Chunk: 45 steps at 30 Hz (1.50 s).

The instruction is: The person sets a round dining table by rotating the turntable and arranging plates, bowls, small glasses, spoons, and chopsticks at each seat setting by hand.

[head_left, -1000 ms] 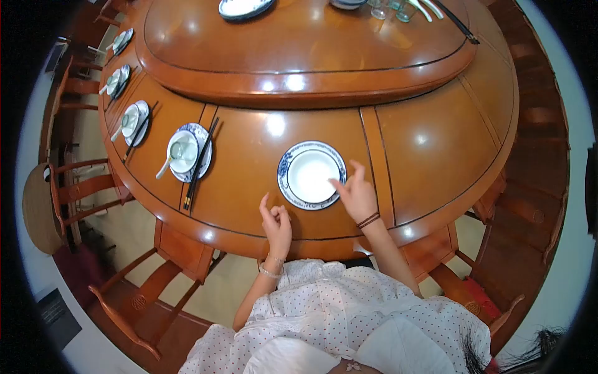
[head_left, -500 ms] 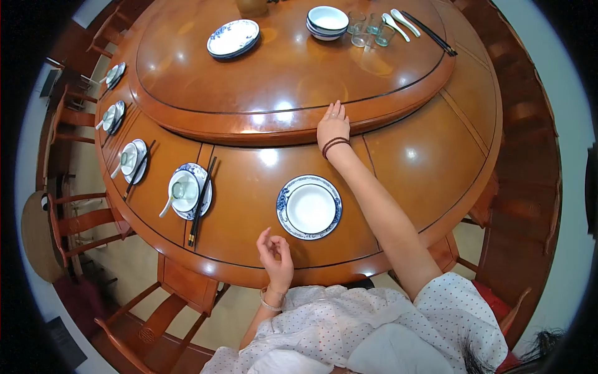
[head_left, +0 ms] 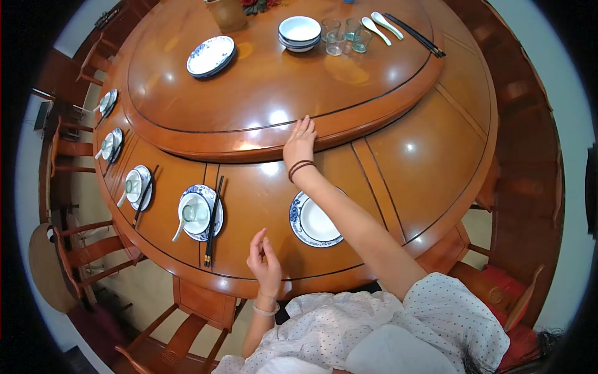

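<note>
My right hand [head_left: 301, 144] reaches forward and rests with its fingers laid over the near rim of a round wooden turntable [head_left: 349, 128]. Near the table edge, my left hand [head_left: 266, 265] hovers with thumb and fingers apart, holding nothing. Under my right forearm sits a white bowl [head_left: 316, 221] on a blue-patterned plate [head_left: 299, 232], partly covered by the arm. On the turntable stand stacked plates [head_left: 212, 56], stacked bowls [head_left: 299, 30], several glasses [head_left: 335, 43], two white spoons [head_left: 376, 30] and black chopsticks [head_left: 416, 36].
Left of my hands is a place setting with a bowl, glass [head_left: 192, 212], spoon and chopsticks [head_left: 213, 224]. More settings [head_left: 137, 187] follow the table's left edge. A pot [head_left: 226, 15] stands at the back of the turntable. Wooden chairs [head_left: 202, 302] surround the table.
My right hand has moved left along with the turntable rim. The plates, bowls, glasses, spoons and chopsticks on it have shifted left. The view has also shifted slightly.
</note>
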Tool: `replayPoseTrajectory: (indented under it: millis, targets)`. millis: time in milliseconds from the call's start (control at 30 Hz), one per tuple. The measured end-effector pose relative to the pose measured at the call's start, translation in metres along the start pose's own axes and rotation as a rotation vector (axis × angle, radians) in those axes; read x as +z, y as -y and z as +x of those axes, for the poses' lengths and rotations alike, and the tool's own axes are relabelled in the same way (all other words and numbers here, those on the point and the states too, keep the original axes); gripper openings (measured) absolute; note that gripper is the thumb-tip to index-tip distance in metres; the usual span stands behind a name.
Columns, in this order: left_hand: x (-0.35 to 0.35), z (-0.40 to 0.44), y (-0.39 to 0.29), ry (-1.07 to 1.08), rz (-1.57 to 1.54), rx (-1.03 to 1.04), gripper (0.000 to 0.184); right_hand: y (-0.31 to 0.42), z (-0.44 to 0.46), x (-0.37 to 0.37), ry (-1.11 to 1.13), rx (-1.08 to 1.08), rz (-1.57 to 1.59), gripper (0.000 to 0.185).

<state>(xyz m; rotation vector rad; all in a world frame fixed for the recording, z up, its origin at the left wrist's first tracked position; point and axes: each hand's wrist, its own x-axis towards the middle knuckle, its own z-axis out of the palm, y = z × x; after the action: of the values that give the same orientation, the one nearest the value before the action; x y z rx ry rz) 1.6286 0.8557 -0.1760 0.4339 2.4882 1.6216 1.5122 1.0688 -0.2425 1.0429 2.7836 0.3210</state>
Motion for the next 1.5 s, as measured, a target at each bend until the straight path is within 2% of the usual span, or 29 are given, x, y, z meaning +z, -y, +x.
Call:
replayPoseTrajectory:
  millis: [133, 200, 300, 367, 400, 433, 500, 567, 633, 667, 700, 733, 767, 833, 967, 1067, 1167, 1200, 1367, 1433, 1467, 1500]
  targets:
    - [-0.004, 0.023, 0.007, 0.044, 0.036, 0.04, 0.016, 0.025, -0.01, -0.018, -0.001, -0.075, 0.03, 0.048]
    - [-0.002, 0.036, 0.008, 0.089, -0.001, 0.123, 0.015, 0.037, -0.01, -0.025, 0.022, -0.104, 0.164, 0.047]
    - [0.007, 0.057, 0.005, 0.108, 0.007, 0.137, 0.013, 0.035, -0.006, -0.034, 0.032, -0.168, 0.259, 0.046]
    - [0.013, 0.077, 0.013, 0.115, -0.024, 0.153, 0.015, 0.007, -0.001, -0.043, 0.11, -0.455, 0.799, 0.043]
    - [0.016, 0.086, 0.016, 0.122, -0.048, 0.16, 0.019, -0.002, 0.006, -0.038, 0.129, -0.439, 0.981, 0.03]
    - [0.02, 0.099, 0.019, 0.118, -0.05, 0.16, 0.019, -0.013, 0.006, -0.035, -0.089, -0.478, 1.077, 0.021]
    - [0.034, 0.128, 0.022, 0.157, -0.28, 0.162, 0.022, -0.04, 0.009, -0.042, 0.018, -0.326, 1.014, 0.018]
    - [0.052, 0.161, -0.002, 0.205, -0.315, 0.123, 0.022, -0.057, 0.008, -0.029, -0.116, -0.267, 1.14, 0.019]
    - [0.076, 0.203, 0.005, 0.138, -0.025, 0.357, 0.018, -0.069, 0.006, -0.015, -0.115, -0.273, 1.179, 0.026]
    - [0.09, 0.223, 0.006, 0.138, -0.006, 0.451, 0.021, -0.075, 0.001, -0.017, -0.031, -0.24, 1.225, 0.027]
    - [0.105, 0.243, 0.005, 0.134, 0.014, 0.546, 0.028, -0.078, -0.002, -0.017, 0.053, -0.21, 1.268, 0.028]
    - [0.119, 0.261, 0.001, 0.157, 0.094, 0.553, 0.038, -0.078, -0.004, -0.014, 0.077, -0.221, 1.261, 0.034]
    - [0.132, 0.28, -0.003, 0.18, 0.175, 0.557, 0.049, -0.077, -0.004, -0.009, 0.078, -0.234, 1.257, 0.034]
    - [0.163, 0.322, 0.0, 0.078, 0.415, 0.713, 0.061, -0.072, -0.002, 0.003, 0.008, -0.236, 1.285, 0.038]
    - [0.196, 0.363, -0.006, -0.044, 0.408, 0.65, 0.068, -0.07, 0.001, 0.004, 0.052, -0.218, 1.466, 0.034]
    - [0.2, 0.377, -0.01, -0.163, 0.363, 0.521, 0.072, -0.07, 0.003, 0.009, 0.129, -0.249, 1.513, 0.032]
    - [0.194, 0.383, -0.012, -0.147, 0.291, 0.495, 0.073, -0.067, 0.004, 0.011, 0.204, -0.258, 1.564, 0.03]
    - [0.189, 0.388, -0.011, -0.235, 0.367, 0.527, 0.076, -0.066, 0.004, 0.012, 0.213, -0.255, 1.565, 0.03]
    - [0.169, 0.38, -0.003, -0.286, 0.39, 0.535, 0.07, -0.071, 0.005, 0.002, 0.218, -0.279, 1.595, 0.031]
    - [0.15, 0.348, -0.003, -0.264, -0.015, 0.493, 0.067, -0.068, 0.005, 0.004, 0.156, -0.267, 1.707, 0.034]
    - [0.141, 0.323, -0.007, -0.197, -0.184, 0.391, 0.064, -0.066, 0.003, 0.005, 0.087, -0.255, 1.812, 0.039]
    - [0.131, 0.287, -0.019, -0.105, -0.391, 0.265, 0.057, -0.069, -0.002, -0.003, 0.136, -0.246, 1.925, 0.053]
